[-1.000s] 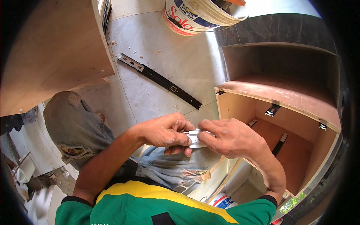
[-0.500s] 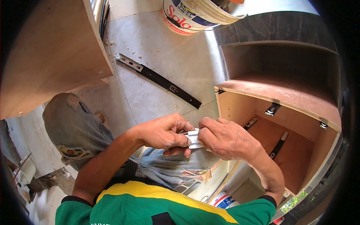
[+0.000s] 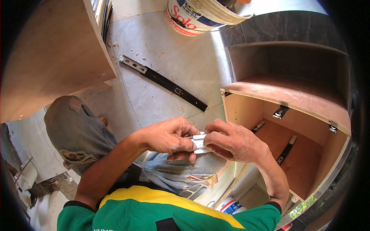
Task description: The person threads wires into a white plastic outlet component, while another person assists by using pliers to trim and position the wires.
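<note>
My left hand (image 3: 169, 136) and my right hand (image 3: 233, 140) meet in front of my chest, both gripping a small silver metal bracket piece (image 3: 198, 141) between thumbs and fingers. Most of the piece is hidden by my fingers. Below the hands are my knees in worn blue jeans (image 3: 77, 134). A long black and silver drawer slide rail (image 3: 163, 81) lies on the tiled floor just beyond my hands.
An open plywood cabinet (image 3: 293, 115) stands to the right, with black rails and small brackets fixed inside. A plywood panel (image 3: 50, 57) fills the upper left. A white paint bucket (image 3: 204, 15) stands at the top. Wood chips litter the floor tiles (image 3: 173, 50).
Both hands stay together on the metal piece, with only slight finger shifts. The view has drifted a little.
</note>
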Demonstrator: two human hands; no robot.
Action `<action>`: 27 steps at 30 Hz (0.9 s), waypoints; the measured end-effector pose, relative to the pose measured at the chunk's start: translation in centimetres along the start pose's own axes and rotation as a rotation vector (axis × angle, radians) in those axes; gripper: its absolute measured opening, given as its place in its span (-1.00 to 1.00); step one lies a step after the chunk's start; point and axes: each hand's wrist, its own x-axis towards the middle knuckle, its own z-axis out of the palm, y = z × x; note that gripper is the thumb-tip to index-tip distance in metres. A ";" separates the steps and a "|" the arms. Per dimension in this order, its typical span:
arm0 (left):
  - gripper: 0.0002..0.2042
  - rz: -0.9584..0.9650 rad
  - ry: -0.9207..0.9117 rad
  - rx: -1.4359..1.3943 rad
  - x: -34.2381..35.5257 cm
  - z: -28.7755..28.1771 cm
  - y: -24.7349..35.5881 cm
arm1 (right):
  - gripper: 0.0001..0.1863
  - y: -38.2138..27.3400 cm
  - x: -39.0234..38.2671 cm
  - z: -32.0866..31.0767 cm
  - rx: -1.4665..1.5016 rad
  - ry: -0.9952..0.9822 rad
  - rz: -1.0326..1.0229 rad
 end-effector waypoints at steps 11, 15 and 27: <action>-0.80 0.008 -0.010 0.025 0.0 -0.1 0.1 | -0.70 0.1 -0.3 0.3 0.132 0.047 0.036; -0.81 0.009 -0.007 0.018 0.0 0.0 0.2 | -0.74 0.2 -0.3 0.4 0.172 0.050 0.036; -0.83 0.036 -0.013 0.001 -0.1 0.2 0.2 | -0.71 0.4 -0.2 0.2 0.111 0.050 -0.027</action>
